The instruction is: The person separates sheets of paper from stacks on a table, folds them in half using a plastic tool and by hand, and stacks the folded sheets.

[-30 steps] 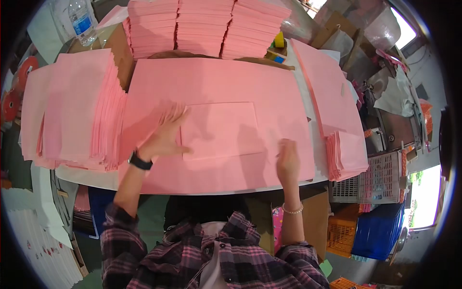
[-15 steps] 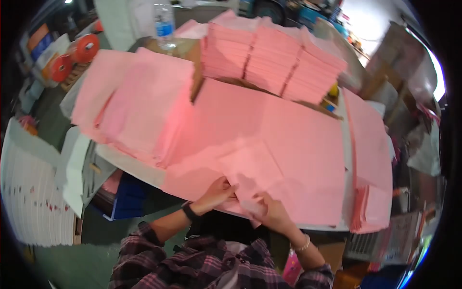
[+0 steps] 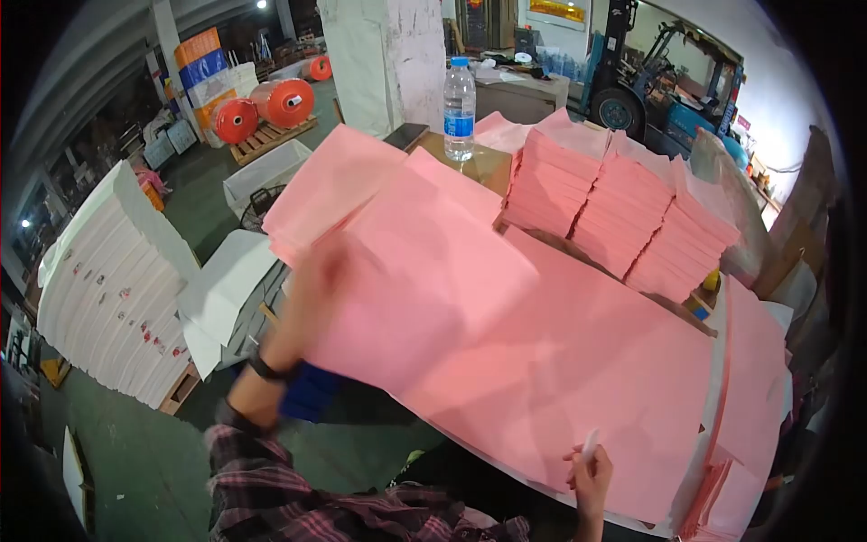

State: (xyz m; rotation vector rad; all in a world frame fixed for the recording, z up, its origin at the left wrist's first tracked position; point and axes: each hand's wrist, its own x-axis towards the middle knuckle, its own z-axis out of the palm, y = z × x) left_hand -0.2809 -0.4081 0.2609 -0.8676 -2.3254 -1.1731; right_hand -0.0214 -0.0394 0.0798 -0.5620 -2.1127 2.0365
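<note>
My left hand (image 3: pixel 327 275), smeared by motion, is at the left edge of a large pink paper sheet (image 3: pixel 415 271) and appears to pinch it. That sheet slants across the gap between the pink paper stack (image 3: pixel 325 172) on the left and the pink sheets (image 3: pixel 614 361) spread over the table. Low on the right, my right hand (image 3: pixel 591 474) is closed around a small, flat white tool (image 3: pixel 590 443), whose tip points up. It hovers over the near part of the spread pink paper.
Tall pink paper piles (image 3: pixel 591 199) stand at the back, beside a water bottle (image 3: pixel 459 113). More folded pink paper (image 3: pixel 754 388) lies along the right edge. A white stack (image 3: pixel 117 298) rises from the floor at left. A forklift (image 3: pixel 664 90) is parked behind.
The view has turned left. My left hand has left the folded pink piece at the table's front and moved to the left stack's side with a large sheet. My right hand has moved rightward.
</note>
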